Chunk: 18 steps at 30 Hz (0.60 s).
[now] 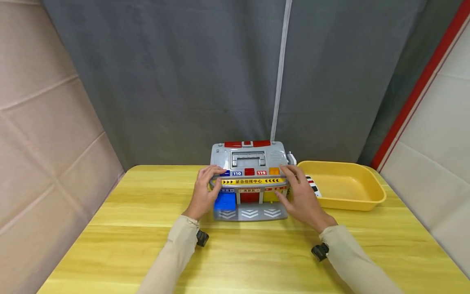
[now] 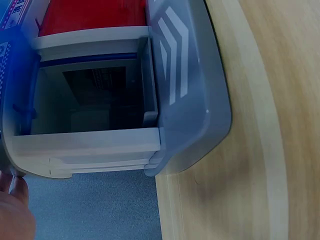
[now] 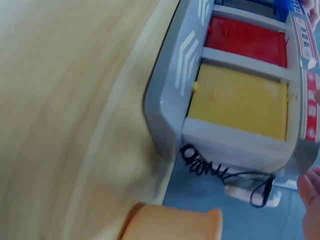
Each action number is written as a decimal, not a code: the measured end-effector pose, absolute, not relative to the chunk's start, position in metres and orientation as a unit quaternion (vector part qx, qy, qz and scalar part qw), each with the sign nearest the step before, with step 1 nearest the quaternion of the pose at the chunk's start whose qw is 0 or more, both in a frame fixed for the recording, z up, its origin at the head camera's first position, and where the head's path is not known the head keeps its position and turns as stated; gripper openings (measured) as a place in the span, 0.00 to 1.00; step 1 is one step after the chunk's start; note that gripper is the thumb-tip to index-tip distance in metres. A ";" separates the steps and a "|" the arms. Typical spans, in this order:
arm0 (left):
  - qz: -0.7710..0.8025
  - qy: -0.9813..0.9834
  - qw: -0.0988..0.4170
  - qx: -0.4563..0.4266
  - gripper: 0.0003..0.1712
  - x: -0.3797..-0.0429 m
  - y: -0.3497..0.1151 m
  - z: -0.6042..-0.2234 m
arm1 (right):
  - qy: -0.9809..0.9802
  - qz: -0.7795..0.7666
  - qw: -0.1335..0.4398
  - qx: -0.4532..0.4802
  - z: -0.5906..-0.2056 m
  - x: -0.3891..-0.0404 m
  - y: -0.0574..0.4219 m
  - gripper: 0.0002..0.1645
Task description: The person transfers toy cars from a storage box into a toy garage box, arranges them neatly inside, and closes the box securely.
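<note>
A grey toy garage [image 1: 249, 214] stands on the table, with a carry handle, emergency numbers and coloured lights on top. Its blue door [image 1: 225, 201] is swung up and sticks out, and the bay behind it [image 2: 95, 100] lies exposed. The red door [image 3: 247, 42] and yellow door [image 3: 237, 100] are down. My left hand [image 1: 202, 194] grips the upper left corner, fingertips by the blue light. On the opposite side, my right hand [image 1: 302, 200] holds the upper right corner, with fingers by the orange light and the thumb lower, before the yellow door.
Right of the garage sits a yellow tray [image 1: 349, 203], with a small white, black and red object [image 1: 313, 185] at its left end. A black coiled cord [image 3: 200, 165] runs to a pale handset [image 3: 250, 196] on the garage's right side. A grey curtain [image 1: 165, 90] hangs behind.
</note>
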State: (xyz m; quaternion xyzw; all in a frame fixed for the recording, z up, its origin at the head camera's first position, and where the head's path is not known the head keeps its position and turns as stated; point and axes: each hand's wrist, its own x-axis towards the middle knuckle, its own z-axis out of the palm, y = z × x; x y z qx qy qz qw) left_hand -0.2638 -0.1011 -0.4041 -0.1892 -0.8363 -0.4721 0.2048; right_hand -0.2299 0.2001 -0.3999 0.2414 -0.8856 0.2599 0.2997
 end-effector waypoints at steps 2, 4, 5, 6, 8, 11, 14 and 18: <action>-0.470 -0.839 0.203 -0.185 0.14 -0.263 -0.100 -0.405 | -0.883 0.270 0.310 0.225 -0.401 -0.229 0.205 0.44; -0.470 -0.839 0.201 -0.184 0.14 -0.263 -0.099 -0.404 | -0.882 0.279 0.320 0.204 -0.403 -0.229 0.211 0.40; -0.470 -0.840 0.200 -0.186 0.14 -0.263 -0.099 -0.404 | -0.881 0.284 0.323 0.194 -0.404 -0.230 0.214 0.38; -0.469 -0.840 0.198 -0.186 0.15 -0.263 -0.099 -0.403 | -0.881 0.288 0.327 0.186 -0.405 -0.230 0.217 0.36; -0.469 -0.842 0.191 -0.188 0.15 -0.262 -0.099 -0.402 | -0.881 0.291 0.332 0.168 -0.408 -0.231 0.223 0.32; -0.465 -0.846 0.180 -0.190 0.15 -0.262 -0.100 -0.400 | -0.890 0.286 0.327 0.142 -0.412 -0.234 0.233 0.29; -0.457 -0.853 0.166 -0.188 0.15 -0.261 -0.101 -0.398 | -0.905 0.281 0.303 0.104 -0.414 -0.235 0.243 0.27; -0.446 -0.863 0.150 -0.183 0.16 -0.262 -0.103 -0.395 | -0.927 0.281 0.242 0.051 -0.412 -0.237 0.255 0.27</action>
